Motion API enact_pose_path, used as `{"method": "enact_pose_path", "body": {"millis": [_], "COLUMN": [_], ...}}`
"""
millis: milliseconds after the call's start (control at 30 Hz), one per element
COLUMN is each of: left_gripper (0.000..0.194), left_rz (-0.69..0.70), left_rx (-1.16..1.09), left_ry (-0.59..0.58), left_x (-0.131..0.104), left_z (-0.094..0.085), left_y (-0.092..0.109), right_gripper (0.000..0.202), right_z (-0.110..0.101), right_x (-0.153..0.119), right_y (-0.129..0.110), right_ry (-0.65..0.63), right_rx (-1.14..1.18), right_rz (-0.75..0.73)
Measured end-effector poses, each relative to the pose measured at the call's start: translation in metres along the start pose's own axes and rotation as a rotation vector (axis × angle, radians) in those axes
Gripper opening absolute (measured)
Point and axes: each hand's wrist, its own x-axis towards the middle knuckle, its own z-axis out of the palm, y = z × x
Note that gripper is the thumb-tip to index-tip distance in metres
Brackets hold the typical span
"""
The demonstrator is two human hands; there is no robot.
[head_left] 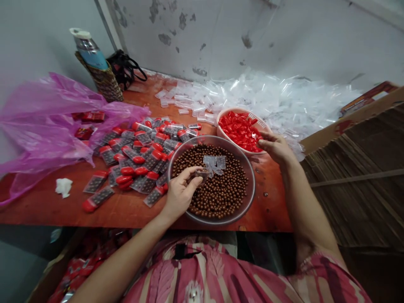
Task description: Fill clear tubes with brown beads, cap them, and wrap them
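My left hand (183,191) is closed on a small clear plastic case (203,173) with brown balls in it, held above a large clear bowl (252,185). Round brown balls (217,202) fill much of that bowl, and several clear cases (215,163) without balls lie on top of them. At the right side of a pink basket (222,131), my right hand (275,146) has its fingers a little apart. Its fingertips are beside the glossy red caps (240,130) in the basket; whether they touch one is unclear.
Filled cases with red caps (139,155) are heaped left of the bowl. Clear cases (246,92) pile along the wall. A pink plastic bag (57,105), a flask (91,54) and white tissue (63,187) stand or lie at left. Cardboard (360,181) is stacked at right.
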Motion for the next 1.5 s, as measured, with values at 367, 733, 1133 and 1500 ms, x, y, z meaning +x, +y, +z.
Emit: {"method": "enact_pose_path", "body": {"millis": [367, 733, 1133, 1500], "left_gripper": [0.027, 0.023, 0.024, 0.026], "left_rz": [0.093, 0.214, 0.328, 0.358], "left_rx": [0.115, 0.212, 0.224, 0.165], "left_ry": [-0.07, -0.074, -0.054, -0.032], "left_x": [0.0, -0.007, -0.007, -0.007], "left_z": [0.002, 0.009, 0.008, 0.005], "left_y": [0.002, 0.004, -0.004, -0.004], "right_gripper": [0.033, 0.021, 0.022, 0.021], "right_z": [0.085, 0.099, 0.096, 0.102], "right_x": [-0.095, -0.123, -0.121, -0.12], "right_y": [-0.058, -0.077, -0.068, -0.071], "right_ry": [-0.347, -0.391, -0.38, -0.398], "right_rx": [0.589, 0.023, -0.12, -0.042], "right_rz": [-0.06, -0.579, -0.738, -0.714]}}
